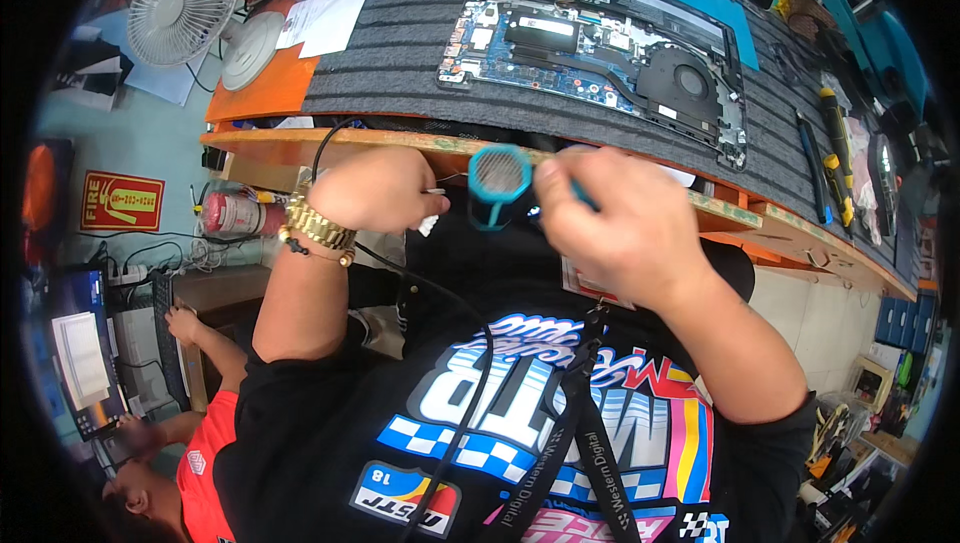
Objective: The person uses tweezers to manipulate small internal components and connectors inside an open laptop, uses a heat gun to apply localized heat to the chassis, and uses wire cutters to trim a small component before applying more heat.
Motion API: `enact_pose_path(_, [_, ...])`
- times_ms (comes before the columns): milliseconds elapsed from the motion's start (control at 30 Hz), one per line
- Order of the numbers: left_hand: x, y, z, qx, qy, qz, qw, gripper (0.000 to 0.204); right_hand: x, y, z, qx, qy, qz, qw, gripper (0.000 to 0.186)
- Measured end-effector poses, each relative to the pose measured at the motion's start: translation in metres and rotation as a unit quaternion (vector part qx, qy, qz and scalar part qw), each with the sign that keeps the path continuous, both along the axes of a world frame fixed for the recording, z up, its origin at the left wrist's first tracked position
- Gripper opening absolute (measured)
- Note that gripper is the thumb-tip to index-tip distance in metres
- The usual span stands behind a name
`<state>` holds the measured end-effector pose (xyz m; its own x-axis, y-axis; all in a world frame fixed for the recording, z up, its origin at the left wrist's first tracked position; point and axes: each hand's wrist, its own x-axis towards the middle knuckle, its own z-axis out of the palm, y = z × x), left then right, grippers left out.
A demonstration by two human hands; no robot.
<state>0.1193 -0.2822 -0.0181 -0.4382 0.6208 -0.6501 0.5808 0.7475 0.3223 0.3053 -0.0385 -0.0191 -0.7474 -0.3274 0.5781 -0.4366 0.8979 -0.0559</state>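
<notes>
Just in front of the table edge, my right hand [625, 218] is closed beside a teal-rimmed, eight-sided thing with a mesh-like face [500, 173]. A bit of teal shows at the fingers, so the hand seems to grip its handle, though the join is hidden. My left hand [380, 188], a gold watch [318, 223] on its wrist, pinches a crumpled white tissue [428, 225]. A thin pale tip pokes out by those fingers; its kind is unclear. Beyond both hands lies an opened laptop base [600, 63], its blue circuit board, heat pipe and round black fan exposed.
A grey striped mat [380, 53] covers the table. At the right lie yellow-black screwdrivers [835, 143] and a blue-black tool [812, 168]. A white desk fan [185, 3] and papers [335, 23] stand at left. A black cable [430, 288] crosses my front. Another person [205, 443] sits lower left.
</notes>
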Motion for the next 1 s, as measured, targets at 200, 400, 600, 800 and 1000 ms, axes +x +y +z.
enact_pose_path(200, [0.015, -0.006, -0.112, -0.018, -0.111, -0.106, 0.988, 0.035, 0.010, 0.016, 0.025, -0.054, 0.028, -0.032, 0.998, 0.028])
enact_pose_path(400, [0.012, 0.001, -0.116, -0.016, -0.230, 0.089, 0.969, 0.020, 0.058, 0.059, 0.043, -0.020, -0.051, -0.023, 0.998, 0.027])
enact_pose_path(600, [0.013, -0.020, -0.121, 0.017, -0.029, -0.103, 0.994, 0.040, 0.124, 0.111, 0.075, -0.028, -0.198, -0.174, 0.964, 0.050])
enact_pose_path(800, [0.040, 0.034, -0.055, 0.154, -0.147, -0.137, 0.967, 0.035, 0.172, 0.132, 0.081, -0.096, -0.199, -0.237, 0.946, 0.051])
enact_pose_path(1000, [0.104, 0.140, -0.039, 0.310, -0.245, -0.266, 0.879, 0.029, 0.188, 0.133, 0.077, -0.099, -0.140, -0.236, 0.956, 0.049])
